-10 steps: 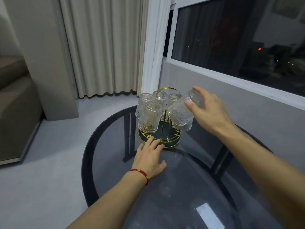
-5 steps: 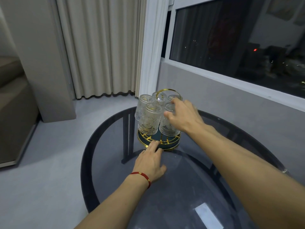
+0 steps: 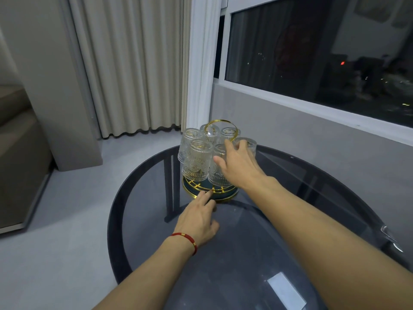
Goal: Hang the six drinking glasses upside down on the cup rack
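A cup rack with a dark round base [image 3: 226,195], gold wires and a gold ring handle [image 3: 220,121] stands at the far side of the glass table. Several ribbed clear glasses hang on it upside down, one at the front left [image 3: 198,162]. Another glass at the front right [image 3: 217,178] is partly hidden by my right hand [image 3: 240,167], whose fingers are spread over its side and top. My left hand [image 3: 197,220] lies flat on the table, fingertips touching the base's front rim.
The round smoked-glass table [image 3: 245,253] has a dark rim and legs showing through it. A pale strip [image 3: 286,289] shows on its near right. A wall and window sill [image 3: 312,108] run behind, curtains [image 3: 134,63] at the back, a sofa [image 3: 17,164] at left.
My right hand brought a tilted glass down onto the rack's front right peg, and its fingers have now loosened and spread. My left hand stayed at the base.
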